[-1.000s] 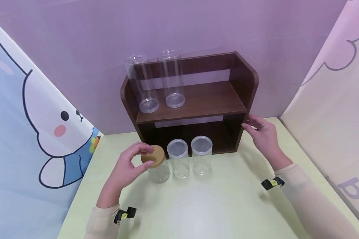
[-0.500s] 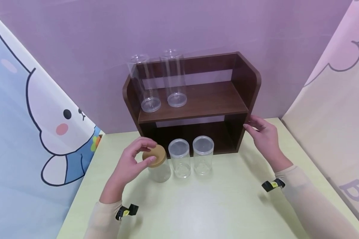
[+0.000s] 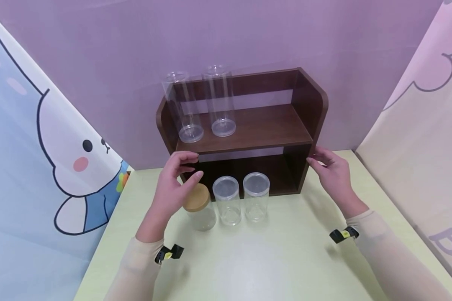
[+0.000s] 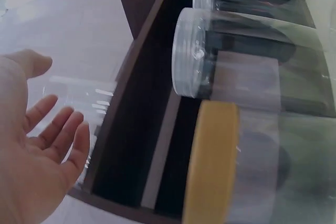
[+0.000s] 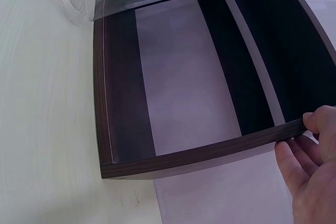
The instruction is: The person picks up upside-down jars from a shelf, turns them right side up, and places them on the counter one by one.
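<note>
My left hand (image 3: 171, 182) hovers with loosely bent fingers just above and behind a clear jar with a tan lid (image 3: 197, 198). In the left wrist view, that hand (image 4: 31, 156) holds nothing and is apart from the tan lid (image 4: 210, 166). At the right side of a dark brown two-tier shelf (image 3: 309, 100), my right hand (image 3: 333, 173) grips the side panel's edge. The right wrist view has the thumb (image 5: 317, 119) on the panel's front edge and fingers along its outer face. Two clear jars with translucent lids (image 3: 227, 209) (image 3: 256, 207) stand beside the tan-lidded one.
Two tall clear cylinders (image 3: 219, 100) (image 3: 183, 108) stand on the left half of the upper shelf board. A pale table (image 3: 256, 267) lies underneath. Behind hangs a purple cloth (image 3: 226, 33), with printed cloths at left (image 3: 71, 163) and right (image 3: 429, 154).
My left hand has risen from beside the tan lid and moved up and slightly right, towards the shelf's left side. The right hand keeps its place on the shelf.
</note>
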A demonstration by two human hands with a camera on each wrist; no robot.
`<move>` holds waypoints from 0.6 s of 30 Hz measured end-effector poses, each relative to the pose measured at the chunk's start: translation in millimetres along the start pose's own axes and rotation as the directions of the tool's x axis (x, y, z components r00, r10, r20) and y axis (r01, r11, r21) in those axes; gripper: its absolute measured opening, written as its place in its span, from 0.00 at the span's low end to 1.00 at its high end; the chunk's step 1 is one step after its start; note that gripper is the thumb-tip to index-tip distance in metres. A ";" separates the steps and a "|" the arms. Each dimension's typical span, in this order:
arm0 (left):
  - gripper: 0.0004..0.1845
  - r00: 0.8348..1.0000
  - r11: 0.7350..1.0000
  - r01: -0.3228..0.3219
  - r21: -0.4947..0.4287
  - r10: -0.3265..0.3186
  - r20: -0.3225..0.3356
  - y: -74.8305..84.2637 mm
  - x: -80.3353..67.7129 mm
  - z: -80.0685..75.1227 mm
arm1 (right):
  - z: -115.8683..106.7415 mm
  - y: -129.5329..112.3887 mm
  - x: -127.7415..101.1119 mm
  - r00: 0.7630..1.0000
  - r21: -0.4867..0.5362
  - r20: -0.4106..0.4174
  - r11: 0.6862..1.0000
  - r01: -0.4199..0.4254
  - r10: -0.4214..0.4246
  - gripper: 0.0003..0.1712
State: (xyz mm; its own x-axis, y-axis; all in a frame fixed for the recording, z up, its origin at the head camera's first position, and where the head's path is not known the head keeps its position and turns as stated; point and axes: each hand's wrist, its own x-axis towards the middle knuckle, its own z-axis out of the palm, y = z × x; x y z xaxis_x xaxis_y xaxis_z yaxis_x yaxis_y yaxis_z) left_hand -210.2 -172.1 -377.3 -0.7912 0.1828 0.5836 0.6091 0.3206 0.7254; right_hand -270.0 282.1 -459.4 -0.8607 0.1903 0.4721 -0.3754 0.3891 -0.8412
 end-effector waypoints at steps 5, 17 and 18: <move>0.25 0.999 0.999 -0.033 0.025 0.034 -0.037 14.5 18.0 5.1 | 1.2 -7.2 -0.8 1.000 -0.024 0.005 1.000 0.003 -0.003 0.19; 0.23 0.971 0.987 -0.155 0.040 0.160 -0.176 55.7 74.6 -10.3 | -1.2 -3.2 -0.9 1.000 -0.059 0.022 0.998 0.007 -0.006 0.20; 0.23 0.968 0.987 -0.154 0.054 0.162 -0.193 60.4 79.4 -14.3 | -1.3 -3.1 -0.7 1.000 -0.056 0.020 0.998 0.009 -0.008 0.20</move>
State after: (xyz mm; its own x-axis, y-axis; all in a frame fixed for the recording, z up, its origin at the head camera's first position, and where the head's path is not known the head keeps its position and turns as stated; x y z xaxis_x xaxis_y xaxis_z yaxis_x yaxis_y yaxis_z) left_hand -235.5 -151.5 -281.8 -0.6565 0.0498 0.7527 0.7201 0.3385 0.6056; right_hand -267.8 281.9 -456.8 -0.8642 0.1693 0.4738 -0.3636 0.4407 -0.8207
